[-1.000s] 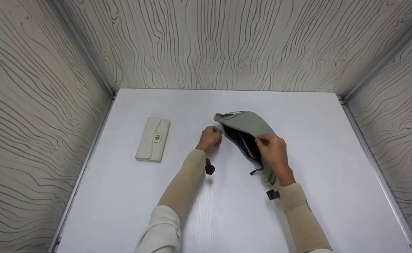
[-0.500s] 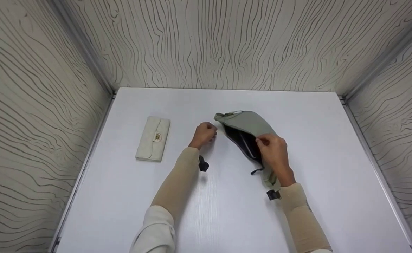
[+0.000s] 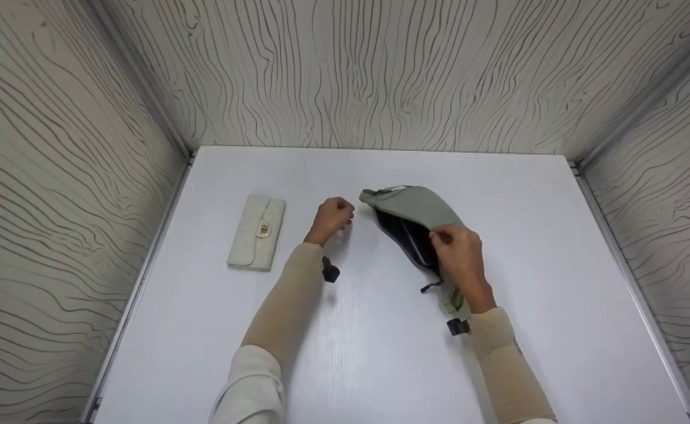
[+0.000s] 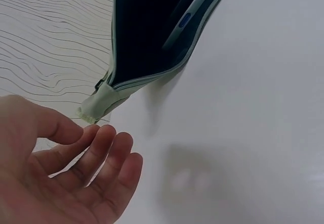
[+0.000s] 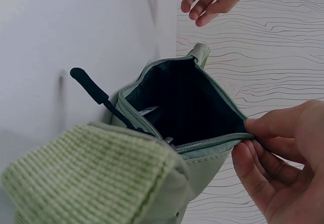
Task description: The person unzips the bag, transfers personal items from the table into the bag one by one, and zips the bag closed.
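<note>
A grey-green waist bag [image 3: 421, 205] rests on the white table with its zip undone and its dark inside showing. My right hand [image 3: 461, 252] pinches the rim of its opening between thumb and fingers. Inside, in the left wrist view, lies a slim thing with a pale edge [image 4: 195, 12] and a blue oval mark; its kind is unclear. Left of the bag, apart from it, my left hand [image 3: 329, 219] hovers with loosely bent fingers and nothing in them. A black zip pull [image 5: 90, 86] and a green woven strap [image 5: 93, 176] show in the right wrist view.
A cream wallet [image 3: 256, 234] with a gold clasp lies flat on the left part of the table [image 3: 345, 353]. Wood-grain patterned walls [image 3: 357, 76] enclose the table at the back and both sides.
My left hand has drawn away from the bag's left end, moving left and slightly back. My right hand and the bag have stayed nearly still.
</note>
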### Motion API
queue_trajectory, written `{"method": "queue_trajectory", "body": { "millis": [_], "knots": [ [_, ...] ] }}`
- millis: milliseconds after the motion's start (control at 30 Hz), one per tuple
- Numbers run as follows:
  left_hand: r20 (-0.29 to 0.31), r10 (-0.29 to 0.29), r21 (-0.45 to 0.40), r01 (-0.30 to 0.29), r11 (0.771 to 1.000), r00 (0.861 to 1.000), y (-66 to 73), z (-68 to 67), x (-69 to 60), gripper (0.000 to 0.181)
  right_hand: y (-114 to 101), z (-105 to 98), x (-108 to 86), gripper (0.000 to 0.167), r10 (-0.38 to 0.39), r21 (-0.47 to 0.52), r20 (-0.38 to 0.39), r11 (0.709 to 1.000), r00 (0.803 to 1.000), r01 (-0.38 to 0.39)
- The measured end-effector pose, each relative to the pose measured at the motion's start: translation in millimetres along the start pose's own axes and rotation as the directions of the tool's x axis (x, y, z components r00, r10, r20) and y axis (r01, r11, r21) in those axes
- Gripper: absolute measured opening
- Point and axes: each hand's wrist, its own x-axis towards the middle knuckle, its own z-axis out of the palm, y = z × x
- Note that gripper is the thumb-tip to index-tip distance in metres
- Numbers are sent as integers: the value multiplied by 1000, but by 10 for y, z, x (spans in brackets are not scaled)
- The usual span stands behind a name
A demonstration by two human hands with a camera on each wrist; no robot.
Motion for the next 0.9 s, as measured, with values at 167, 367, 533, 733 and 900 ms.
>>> {"method": "queue_trajectory", "body": {
  "millis": [167, 367, 533, 733, 900],
  "knots": [
    [-5, 14, 22, -14, 1000, 1000, 18, -73, -12, 33, -1, -8, 3, 11, 1, 0, 1, 1000, 1000, -1],
    [-11, 22, 21, -22, 1000, 1000, 14, -139, -39, 34, -4, -22, 0, 11, 11, 9, 1, 1000, 1000, -11],
    [-23, 26, 43, -25, 999, 999, 31, -198, -65, 31, -6, -27, -6, 10, 9, 12, -2, 1000, 1000, -9],
    [-34, 42, 36, -41, 999, 999, 54, -273, -116, 32, -17, -24, 9, 8, -20, 7, -21, 1000, 1000, 20],
    [-41, 51, 32, -50, 998, 998, 58, -317, -136, 32, -13, -20, 6, 8, -27, 10, -24, 1000, 999, 28]
  ]
}}
